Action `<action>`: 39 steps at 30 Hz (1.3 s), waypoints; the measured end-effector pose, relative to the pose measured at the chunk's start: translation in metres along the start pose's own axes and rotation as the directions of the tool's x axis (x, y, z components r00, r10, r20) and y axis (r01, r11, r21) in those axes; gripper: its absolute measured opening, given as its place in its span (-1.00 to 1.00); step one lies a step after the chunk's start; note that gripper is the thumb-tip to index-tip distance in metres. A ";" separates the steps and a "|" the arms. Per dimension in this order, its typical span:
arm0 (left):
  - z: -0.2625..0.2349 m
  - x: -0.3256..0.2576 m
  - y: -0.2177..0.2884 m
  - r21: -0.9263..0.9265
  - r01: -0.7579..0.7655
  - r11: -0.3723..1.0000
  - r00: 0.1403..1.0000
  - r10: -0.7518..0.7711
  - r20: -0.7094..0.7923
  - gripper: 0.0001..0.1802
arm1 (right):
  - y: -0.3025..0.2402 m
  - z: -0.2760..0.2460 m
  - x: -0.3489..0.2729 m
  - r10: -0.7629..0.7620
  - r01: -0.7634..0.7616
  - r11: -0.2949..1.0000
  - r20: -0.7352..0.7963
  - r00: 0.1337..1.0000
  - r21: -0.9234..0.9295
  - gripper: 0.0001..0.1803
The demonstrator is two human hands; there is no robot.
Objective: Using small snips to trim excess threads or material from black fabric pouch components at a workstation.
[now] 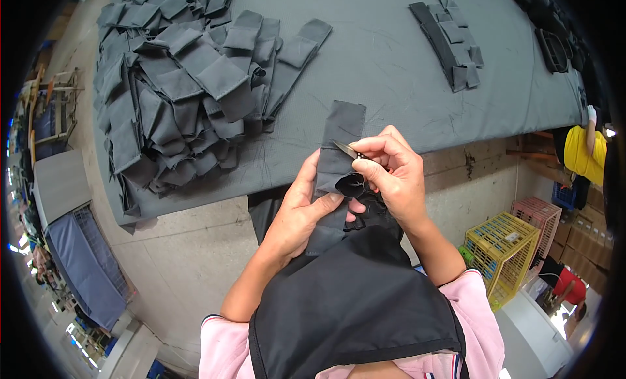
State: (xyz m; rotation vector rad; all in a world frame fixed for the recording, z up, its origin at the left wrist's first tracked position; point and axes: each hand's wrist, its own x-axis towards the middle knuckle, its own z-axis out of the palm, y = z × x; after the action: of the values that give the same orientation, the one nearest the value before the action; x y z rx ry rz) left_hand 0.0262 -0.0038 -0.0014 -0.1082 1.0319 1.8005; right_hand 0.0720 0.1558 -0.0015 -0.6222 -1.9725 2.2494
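Nothing can be read. Just below the grip, a faint mark (313, 253) on the grey cloth (326, 238) is too small to make out; so is the pale label (512, 237) on the yellow crate (501, 230), well to the right.

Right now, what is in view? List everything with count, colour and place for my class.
Table: one, grey-covered, upper half
Fabric strip: one, dark grey, centre
Snips: one, metallic, at the strip
Fabric pile: one, dark grey, table's left
Smaller fabric stack: one, dark grey, table's right
Black items: several, table's far right
Yellow crate, reddish crate, blue crate: one each, right
Cardboard boxes: several, brown, right edge
Blue-grey cloth: one, left
Person in yellow, person in red: one each, right
Rim clutter: too small to count
Apron: one, black, lower centre
Sleeves: two, pink, lower edge
Left hand: one, bare, holding the strip
Right hand: one, bare, holding the snips
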 end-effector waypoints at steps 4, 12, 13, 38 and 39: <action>-0.003 0.001 -0.001 -0.021 -0.016 1.000 1.000 0.017 0.019 -0.34 | 0.004 -0.001 -0.002 -0.183 0.180 0.971 -0.009 0.983 -0.157 -0.84; -0.018 0.008 0.000 -0.184 -0.095 0.978 0.995 0.099 0.010 -0.44 | 0.001 -0.002 0.013 -0.074 0.070 0.995 -0.061 0.995 -0.068 -0.86; -0.021 0.007 -0.001 -0.194 -0.125 0.973 0.992 0.126 -0.008 -0.45 | 0.002 -0.005 0.007 -0.096 0.081 0.988 -0.108 0.989 -0.134 -0.85; -0.038 0.030 0.012 -0.310 -0.201 0.929 0.979 0.183 -0.087 -0.58 | 0.005 -0.014 -0.042 -0.111 0.199 0.902 0.241 0.964 -0.382 -0.70; -0.038 0.033 0.014 -0.312 -0.200 0.929 0.979 0.181 -0.089 -0.58 | 0.001 -0.014 -0.047 -0.176 0.284 0.868 0.283 0.943 -0.407 -0.69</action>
State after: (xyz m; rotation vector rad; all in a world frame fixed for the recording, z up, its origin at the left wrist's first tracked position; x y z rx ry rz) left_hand -0.0146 -0.0081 -0.0336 -0.2682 0.8041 2.1457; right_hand 0.1204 0.1531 0.0081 -0.1251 -2.5498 1.8094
